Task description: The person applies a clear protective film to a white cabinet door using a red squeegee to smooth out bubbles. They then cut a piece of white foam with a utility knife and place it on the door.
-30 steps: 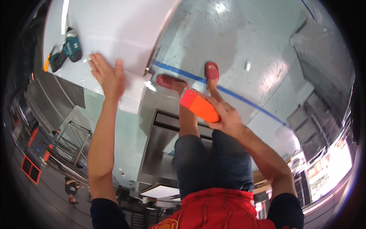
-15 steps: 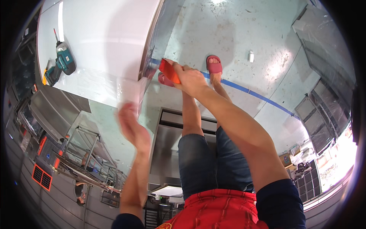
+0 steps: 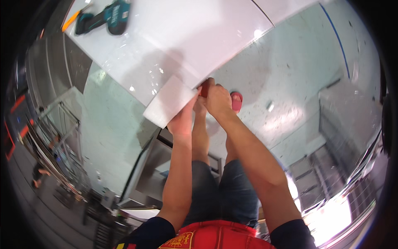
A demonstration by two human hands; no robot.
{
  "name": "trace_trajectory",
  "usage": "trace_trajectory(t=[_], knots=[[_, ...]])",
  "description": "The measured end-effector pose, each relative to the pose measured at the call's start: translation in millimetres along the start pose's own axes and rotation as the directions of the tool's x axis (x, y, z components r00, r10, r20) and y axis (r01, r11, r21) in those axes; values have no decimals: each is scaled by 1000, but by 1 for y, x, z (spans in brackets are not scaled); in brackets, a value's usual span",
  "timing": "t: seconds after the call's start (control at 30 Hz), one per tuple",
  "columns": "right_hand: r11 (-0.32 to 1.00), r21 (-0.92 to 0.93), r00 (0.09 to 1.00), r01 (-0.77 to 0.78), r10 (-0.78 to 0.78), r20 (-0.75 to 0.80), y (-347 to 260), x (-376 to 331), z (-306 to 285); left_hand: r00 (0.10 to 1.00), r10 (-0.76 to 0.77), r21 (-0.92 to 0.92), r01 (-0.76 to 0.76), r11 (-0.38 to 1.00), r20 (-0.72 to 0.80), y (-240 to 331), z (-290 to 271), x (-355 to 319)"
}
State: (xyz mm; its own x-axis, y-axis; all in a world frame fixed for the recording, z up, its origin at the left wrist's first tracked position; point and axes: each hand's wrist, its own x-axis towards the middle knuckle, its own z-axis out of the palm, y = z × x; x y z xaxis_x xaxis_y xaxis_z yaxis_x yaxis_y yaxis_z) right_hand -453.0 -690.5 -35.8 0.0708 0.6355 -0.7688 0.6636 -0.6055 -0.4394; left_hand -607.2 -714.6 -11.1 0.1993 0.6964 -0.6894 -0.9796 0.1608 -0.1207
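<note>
Block (image 3: pixel 205 89), red, sits gripped in the right hand (image 3: pixel 219 100) at the near right corner of the white panel (image 3: pixel 195 29); I see the left hand (image 3: pixel 181 121) against the white flap (image 3: pixel 171 101), its grip unclear.

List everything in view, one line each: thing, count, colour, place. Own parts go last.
White work surface: one, white, top centre
Power tool: one, teal and black, on its upper-left part
Thin item: one, yellow-orange, beside the tool
Strip: one, white, at the surface's near corner
Handheld block: one, red, in the right grip
Floor: one, pale green
Tape line: one, blue, floor, upper right
Small item: one, white, floor, right of centre
Metal frame: one, grey, left
Apron: one, red, bottom
Slipper: one visible, red, right foot
Left grip: one, bare, at the strip
Right grip: one, bare, centre
</note>
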Motion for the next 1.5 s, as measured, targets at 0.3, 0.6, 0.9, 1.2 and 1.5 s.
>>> trace_trajectory(t=[0.3, 0.6, 0.9, 1.2, 1.5], knots=[[991, 73, 988, 110, -101, -114, 86, -19, 13, 877, 473, 877, -289, 385, 81, 1, -61, 57], [929, -126, 937, 347, -348, 21, 101, -186, -96, 914, 391, 966, 8, 258, -112, -20, -99, 64], [703, -405, 799, 584, -412, 437, -7, -223, -151, 947, -279, 602, 316, 734, -156, -40, -54, -114], [487, -482, 677, 728, -406, 613, -94, -224, -139, 983, -182, 334, 160, 929, 35, -31, -71, -141], [422, -626, 749, 655, -259, 610, -159, -223, -126, 996, 53, 472, -15, 881, -68, -25, -40, -130]])
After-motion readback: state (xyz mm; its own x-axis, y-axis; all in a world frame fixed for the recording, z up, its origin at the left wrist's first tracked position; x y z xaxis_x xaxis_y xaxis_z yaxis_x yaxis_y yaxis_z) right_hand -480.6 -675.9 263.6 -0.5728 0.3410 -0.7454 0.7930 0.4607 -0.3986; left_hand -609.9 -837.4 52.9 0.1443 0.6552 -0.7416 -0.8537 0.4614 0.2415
